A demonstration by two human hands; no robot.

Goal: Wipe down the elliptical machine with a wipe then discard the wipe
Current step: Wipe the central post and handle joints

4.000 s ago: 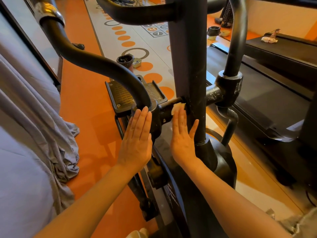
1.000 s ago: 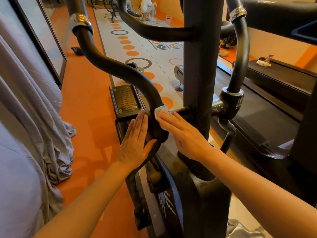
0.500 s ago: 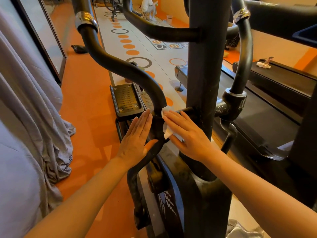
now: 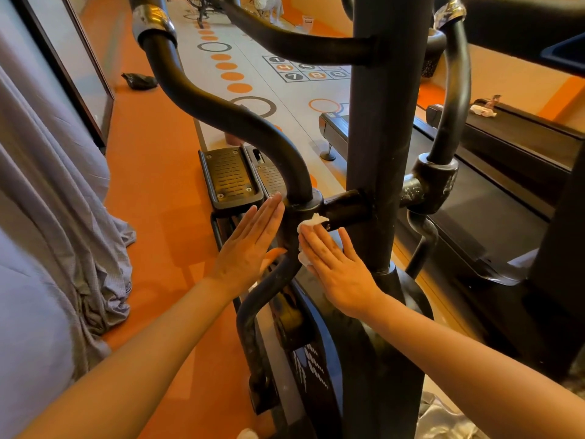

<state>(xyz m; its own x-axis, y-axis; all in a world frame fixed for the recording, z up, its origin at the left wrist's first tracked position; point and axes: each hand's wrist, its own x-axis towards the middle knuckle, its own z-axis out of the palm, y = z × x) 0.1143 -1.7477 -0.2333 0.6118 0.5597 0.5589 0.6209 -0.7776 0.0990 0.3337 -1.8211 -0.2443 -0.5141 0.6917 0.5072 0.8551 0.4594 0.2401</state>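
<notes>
The step in hand looks like the wiping itself, working around the pivot joint where the swing arm meets the upright post; discarding the wipe is not yet due.

Furthest left, grey fabric (image 4: pixel 63 223) hangs beside the orange floor (image 4: pixel 158 191). Next comes the curved swing arm (image 4: pixel 228 118) of the elliptical machine (image 4: pixel 380 122), with a ribbed foot pedal (image 4: pixel 231 175) behind it.

The left hand (image 4: pixel 250 245) lies flat against the arm's pivot collar (image 4: pixel 300 207), fingers straight and together, thumb spread toward the arm; it holds nothing and seems to steady the arm.

Just to its right, the right hand (image 4: pixel 335 264) is also flat and open-fingered, pressing the white wipe (image 4: pixel 311 224) against the machine just below the short horizontal axle (image 4: pixel 345 207). The wipe is crumpled under the fingertips, part showing above them and part at the hand's left edge.

Further right stand the post, the other swing arm (image 4: pixel 449 90) and a treadmill (image 4: pixel 493 210), with a pale crumpled object (image 4: pixel 482 109) on a second machine behind.

The next move likely calls for dragging the wipe around the collar and axle with steady pressure, keeping it trapped under the flat fingers so it does not slip out, while the left hand stops the arm from swinging.
</notes>
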